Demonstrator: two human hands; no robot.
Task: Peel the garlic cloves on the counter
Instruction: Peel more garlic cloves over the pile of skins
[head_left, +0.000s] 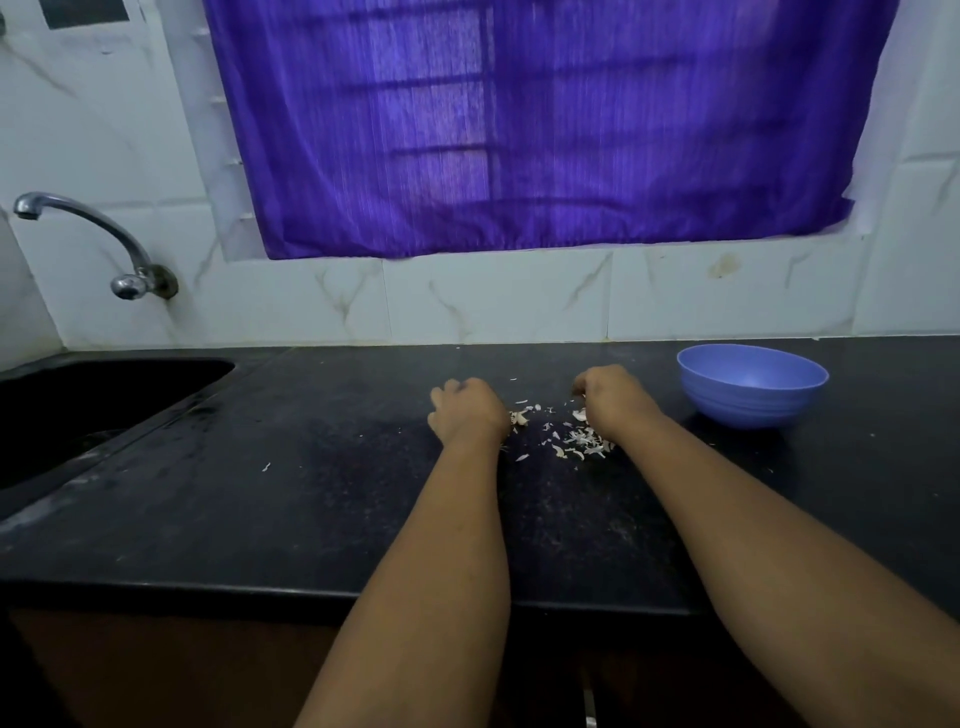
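Black stone counter (322, 499) serves as the reference surface; all positions below are given relative to the blue bowl (751, 385) standing on it toward the right rear. The bowl is upright, and its interior cannot be seen into far enough to report contents. Just left of the bowl, the right hand (615, 397) rests knuckles-up on the counter with fingers curled under; whether it holds anything cannot be told, as the fingertips are hidden behind the back of the hand. Farther left of the bowl, the left hand (467, 410) lies likewise with fingers curled and the thumb tucked in at the far side; its contents also cannot be determined. Between the two hands, and so left of the bowl and slightly nearer the viewer, lies a scatter of pale garlic skins (576, 441) with a few larger whitish pieces that may be cloves; individual cloves cannot be told from peel at this size. One stray flake (266, 467) lies well to the left. Far left of the bowl a dark sink (78, 400) is set into the counter, with a chrome tap (93, 234) on the tiled wall above it. Behind the bowl and to its left hangs a purple curtain (519, 124). No brand, label or legible writing is visible anywhere.
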